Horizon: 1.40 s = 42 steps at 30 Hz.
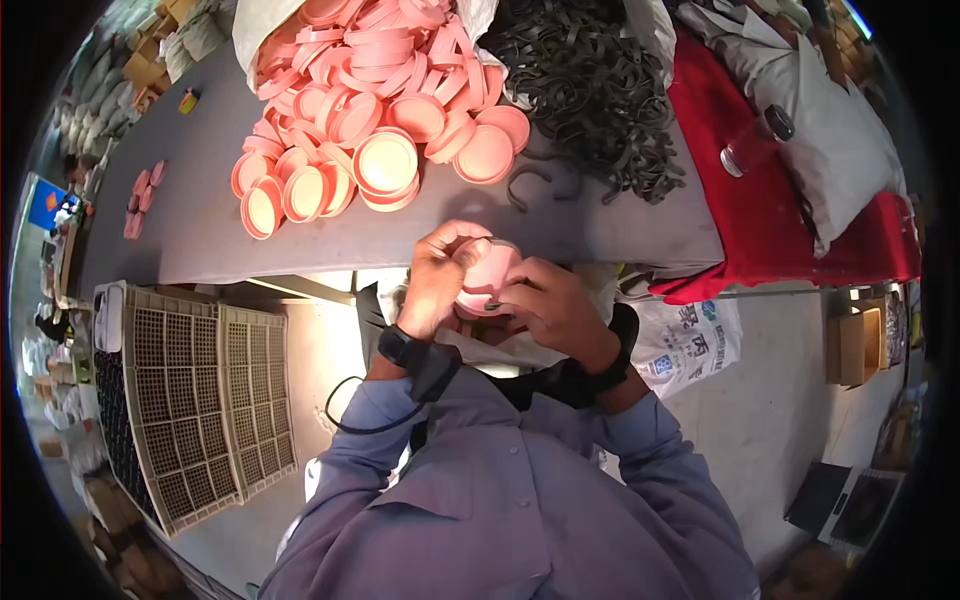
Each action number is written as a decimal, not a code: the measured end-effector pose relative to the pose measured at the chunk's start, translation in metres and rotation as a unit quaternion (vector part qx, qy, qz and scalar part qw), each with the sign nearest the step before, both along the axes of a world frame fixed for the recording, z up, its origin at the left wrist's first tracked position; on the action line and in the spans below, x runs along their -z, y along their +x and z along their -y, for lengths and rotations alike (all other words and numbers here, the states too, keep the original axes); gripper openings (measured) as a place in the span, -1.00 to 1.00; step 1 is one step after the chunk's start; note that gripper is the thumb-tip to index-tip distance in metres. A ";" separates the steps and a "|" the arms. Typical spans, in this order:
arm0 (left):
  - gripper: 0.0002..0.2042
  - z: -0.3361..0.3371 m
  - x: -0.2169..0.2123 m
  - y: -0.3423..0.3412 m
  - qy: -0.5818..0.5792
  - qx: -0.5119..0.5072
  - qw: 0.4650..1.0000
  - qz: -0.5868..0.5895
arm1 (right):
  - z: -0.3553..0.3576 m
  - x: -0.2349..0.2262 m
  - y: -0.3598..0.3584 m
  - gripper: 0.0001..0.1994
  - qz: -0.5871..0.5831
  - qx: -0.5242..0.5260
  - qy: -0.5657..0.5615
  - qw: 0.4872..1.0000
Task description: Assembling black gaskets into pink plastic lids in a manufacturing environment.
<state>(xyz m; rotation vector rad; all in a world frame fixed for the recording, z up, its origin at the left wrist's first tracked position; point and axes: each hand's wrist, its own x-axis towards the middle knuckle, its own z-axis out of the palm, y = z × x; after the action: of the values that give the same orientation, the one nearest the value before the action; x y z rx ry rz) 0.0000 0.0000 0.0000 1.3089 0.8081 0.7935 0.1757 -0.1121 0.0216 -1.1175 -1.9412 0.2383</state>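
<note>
- Head view: pinching the lid at its left with the left hand.
- Held about midway between both hands, near the table; seemingly round, showing no clear long axis.
- Pinching its lower right with curled fingers of the right hand.

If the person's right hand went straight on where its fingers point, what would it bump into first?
The pink round piece, which the right hand is touching. Past it in the picture comes the left hand, though how their depths line up is unclear.
</note>
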 end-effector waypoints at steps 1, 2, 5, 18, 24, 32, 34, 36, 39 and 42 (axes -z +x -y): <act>-0.84 0.001 0.001 0.005 0.022 -0.027 0.999 0.014 | -0.002 0.001 0.002 -0.84 0.003 0.017 0.002 1.000; -0.85 0.001 0.001 0.008 0.043 -0.054 0.997 0.029 | -0.005 0.002 0.004 -0.83 0.007 0.035 0.005 0.999; -0.87 0.010 -0.009 0.016 0.072 -0.062 0.995 0.002 | -0.007 0.004 0.011 -0.79 0.049 0.080 0.015 0.995; -0.73 0.048 -0.005 -0.008 0.093 -0.085 0.990 0.070 | 0.011 0.026 0.002 -0.33 -0.223 0.050 -0.188 0.955; -0.71 0.047 0.006 -0.005 0.077 -0.075 0.994 0.032 | 0.014 0.039 -0.002 -0.42 -0.241 0.113 -0.266 0.926; -0.73 0.045 0.020 0.009 0.158 -0.055 0.986 0.026 | 0.010 0.051 -0.038 -0.52 -0.105 0.126 -0.159 0.974; -0.59 0.042 0.014 0.010 0.081 -0.018 0.996 0.035 | 0.008 0.041 -0.037 -0.54 -0.213 0.126 -0.115 0.962; -0.56 0.037 0.004 0.006 0.029 0.028 0.995 0.088 | 0.010 0.024 -0.024 -0.53 -0.158 0.143 -0.089 0.973; -0.49 0.033 -0.009 -0.003 -0.074 0.106 0.977 0.168 | 0.010 0.027 -0.018 -0.41 0.043 0.196 0.054 0.978; -0.50 0.042 -0.025 0.003 -0.172 0.060 0.956 0.228 | 0.022 0.017 -0.022 -0.38 0.162 0.204 -0.058 0.964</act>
<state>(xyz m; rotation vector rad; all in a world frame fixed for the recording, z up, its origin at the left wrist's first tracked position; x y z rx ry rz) 0.0030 -0.0422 0.0249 0.8106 0.4631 0.7767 0.1534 -0.1339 0.0047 -1.6905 -1.9345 -0.0608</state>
